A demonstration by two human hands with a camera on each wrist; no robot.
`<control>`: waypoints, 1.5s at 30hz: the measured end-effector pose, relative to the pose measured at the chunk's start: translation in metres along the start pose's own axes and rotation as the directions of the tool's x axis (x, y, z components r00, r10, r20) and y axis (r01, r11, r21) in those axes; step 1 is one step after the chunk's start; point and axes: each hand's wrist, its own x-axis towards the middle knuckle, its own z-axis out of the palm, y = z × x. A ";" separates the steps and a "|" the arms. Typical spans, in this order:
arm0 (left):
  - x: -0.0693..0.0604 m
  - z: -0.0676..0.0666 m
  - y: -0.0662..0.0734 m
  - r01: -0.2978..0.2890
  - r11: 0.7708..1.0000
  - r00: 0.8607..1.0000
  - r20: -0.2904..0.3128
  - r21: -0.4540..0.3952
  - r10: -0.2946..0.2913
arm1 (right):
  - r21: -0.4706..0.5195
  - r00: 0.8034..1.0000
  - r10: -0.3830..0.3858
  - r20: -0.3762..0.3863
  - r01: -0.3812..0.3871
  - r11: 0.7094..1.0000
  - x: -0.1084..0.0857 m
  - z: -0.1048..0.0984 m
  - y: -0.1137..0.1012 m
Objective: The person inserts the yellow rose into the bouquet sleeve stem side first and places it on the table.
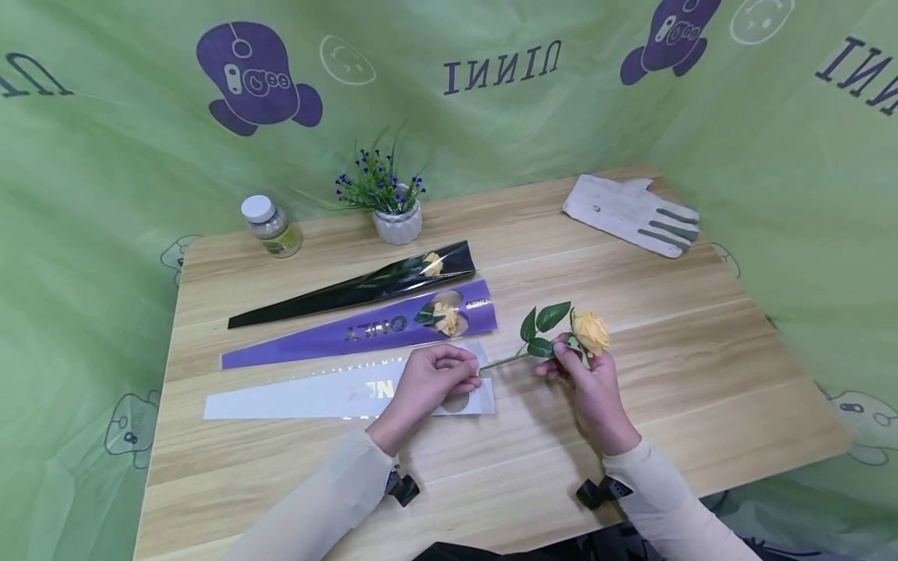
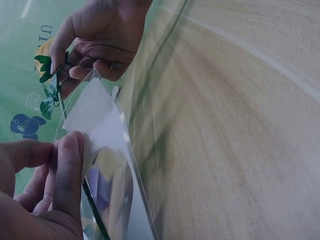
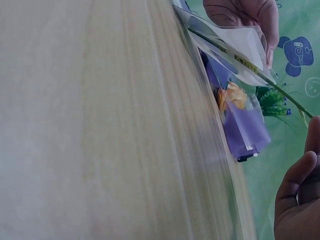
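My right hand [image 1: 588, 389] pinches an artificial yellow rose [image 1: 592, 333] by its stem, just below the bloom and beside the green leaves. The mouth of a white flower sleeve [image 1: 295, 396] with a clear oval window is pinched between the thumb and fingers of my left hand [image 1: 431, 382]. In the left wrist view the lower stem [image 2: 92, 205] runs inside the sleeve, behind its window. From the right wrist view, the stem [image 3: 292, 99] passes out of the sleeve's open end, while bloom and leaves stay outside.
Behind the white sleeve lie a purple sleeve [image 1: 295, 340] and a black sleeve [image 1: 330, 298], each holding a yellow rose. Along the back stand a white-lidded jar [image 1: 270, 226] and a potted plant [image 1: 397, 224]. A work glove [image 1: 624, 210] rests at the back right.
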 end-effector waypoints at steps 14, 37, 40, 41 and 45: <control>0.001 0.001 0.000 -0.001 1.000 1.000 0.000 -0.018 0.001 | 0.024 1.000 -0.008 0.006 0.008 1.000 -0.001 0.002 0.001; 0.001 0.002 0.001 -0.005 1.000 1.000 0.008 -0.005 0.005 | 0.026 0.999 -0.026 0.047 0.025 0.999 -0.003 0.004 0.001; 0.001 0.002 0.001 -0.008 1.000 1.000 0.006 -0.004 0.008 | 0.039 0.998 -0.033 0.057 0.031 0.999 -0.003 0.004 0.002; 0.001 0.002 0.001 -0.008 1.000 1.000 0.005 -0.005 0.008 | 0.040 0.998 -0.034 0.060 0.032 0.999 -0.004 0.004 0.002; 0.001 0.003 0.002 -0.010 1.000 1.000 0.003 -0.005 0.010 | 0.038 0.997 -0.028 0.070 0.026 0.999 -0.004 0.004 0.004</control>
